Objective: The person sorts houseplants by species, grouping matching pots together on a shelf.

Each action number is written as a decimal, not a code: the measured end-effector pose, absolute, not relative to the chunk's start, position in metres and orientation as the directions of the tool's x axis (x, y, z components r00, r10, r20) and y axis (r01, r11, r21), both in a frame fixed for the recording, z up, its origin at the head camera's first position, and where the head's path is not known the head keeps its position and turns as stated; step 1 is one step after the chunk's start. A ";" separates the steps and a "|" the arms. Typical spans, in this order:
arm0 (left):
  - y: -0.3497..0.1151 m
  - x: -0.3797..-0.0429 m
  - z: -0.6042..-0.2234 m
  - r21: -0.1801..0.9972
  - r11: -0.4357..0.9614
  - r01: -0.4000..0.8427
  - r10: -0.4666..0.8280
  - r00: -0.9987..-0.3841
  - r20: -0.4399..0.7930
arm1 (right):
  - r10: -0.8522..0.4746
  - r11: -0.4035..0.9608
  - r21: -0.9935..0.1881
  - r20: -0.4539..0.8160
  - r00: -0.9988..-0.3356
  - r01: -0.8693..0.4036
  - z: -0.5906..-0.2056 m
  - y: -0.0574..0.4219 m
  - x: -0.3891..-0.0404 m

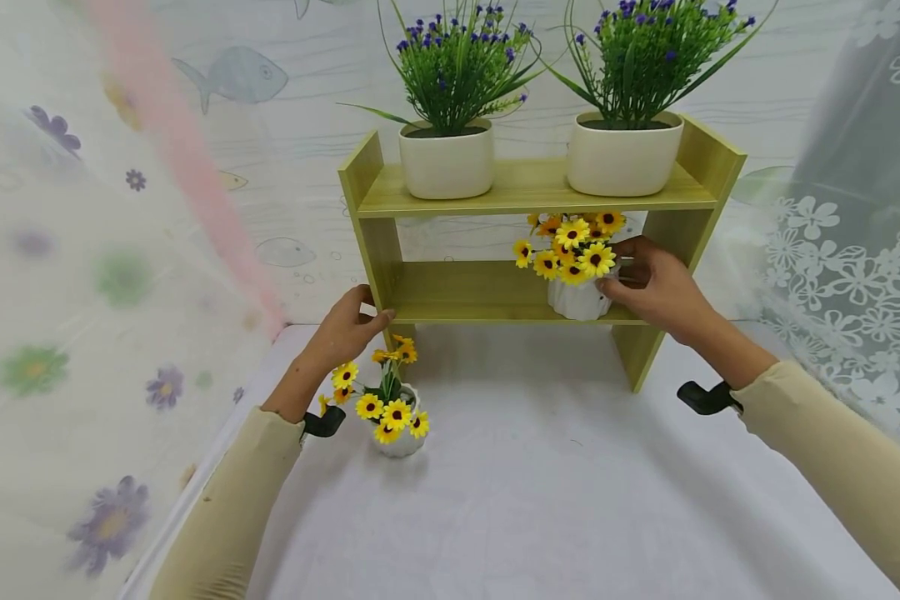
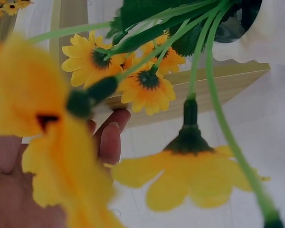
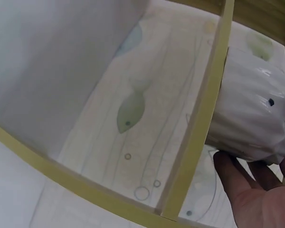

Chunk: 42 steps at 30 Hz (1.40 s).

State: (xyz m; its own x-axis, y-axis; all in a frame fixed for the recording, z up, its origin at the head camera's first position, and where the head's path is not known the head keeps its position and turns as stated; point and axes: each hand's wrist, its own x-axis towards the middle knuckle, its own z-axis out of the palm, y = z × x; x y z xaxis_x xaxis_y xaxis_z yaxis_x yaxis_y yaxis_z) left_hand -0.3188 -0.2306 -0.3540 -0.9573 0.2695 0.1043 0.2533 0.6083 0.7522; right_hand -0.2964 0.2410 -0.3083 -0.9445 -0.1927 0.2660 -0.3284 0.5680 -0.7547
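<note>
A two-tier wooden shelf (image 1: 457, 293) stands on the white surface. On its lower board, toward the right, is a white ribbed pot (image 1: 572, 300) of yellow artificial sunflowers (image 1: 572, 234). My right hand (image 1: 662, 287) grips that pot from its right side, thumb in front; the right wrist view shows the fingers around the pot (image 3: 254, 107). At the shelf's left side panel, my left hand (image 1: 342, 331) holds the front edge between thumb and fingers. Below it a second white pot (image 1: 402, 443) of sunflowers sits on the surface; its blooms partly hide my hand in the left wrist view.
Two cream oval pots, one at left (image 1: 447, 162) and one at right (image 1: 625, 158), hold purple-flowered plants on the top board. A fish-patterned curtain (image 1: 247, 79) hangs behind. Sheer floral fabric (image 1: 855, 275) lies close on the right.
</note>
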 end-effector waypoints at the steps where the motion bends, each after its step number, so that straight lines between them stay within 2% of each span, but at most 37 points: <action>1: -0.231 -0.319 -0.354 0.751 0.609 0.253 0.269 -0.957 0.104 | -0.191 0.570 -0.751 0.273 -0.943 -0.333 -0.309 0.241 -0.296; 11: -0.229 -0.319 -0.353 0.752 0.609 0.252 0.270 -0.957 0.103 | -0.138 0.555 -0.737 0.375 -0.917 -0.385 -0.326 0.239 -0.279; 22: -0.229 -0.319 -0.355 0.753 0.608 0.249 0.267 -0.958 0.101 | -0.029 0.539 -0.804 0.278 -0.960 -0.249 -0.342 0.231 -0.248; 27: -0.230 -0.318 -0.355 0.753 0.609 0.247 0.264 -0.959 0.101 | -0.016 0.535 -0.796 0.326 -0.945 -0.284 -0.352 0.222 -0.234; 34: -0.230 -0.319 -0.353 0.753 0.608 0.251 0.265 -0.958 0.106 | -0.148 0.487 -0.734 0.465 -0.873 -0.474 -0.372 0.196 -0.221; 42: -0.231 -0.318 -0.356 0.755 0.607 0.248 0.265 -0.959 0.101 | -0.358 0.394 -0.690 0.493 -0.793 -0.607 -0.408 0.158 -0.222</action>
State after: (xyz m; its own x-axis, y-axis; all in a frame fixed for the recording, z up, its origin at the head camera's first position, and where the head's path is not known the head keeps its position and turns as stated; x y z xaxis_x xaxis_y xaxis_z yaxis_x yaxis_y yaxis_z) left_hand -0.3184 -0.2309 -0.3557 -0.9589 0.2650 0.1013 0.2476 0.6074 0.7548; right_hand -0.2216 0.1581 -0.4079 -0.7931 -0.3581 0.4928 -0.6069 0.3945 -0.6900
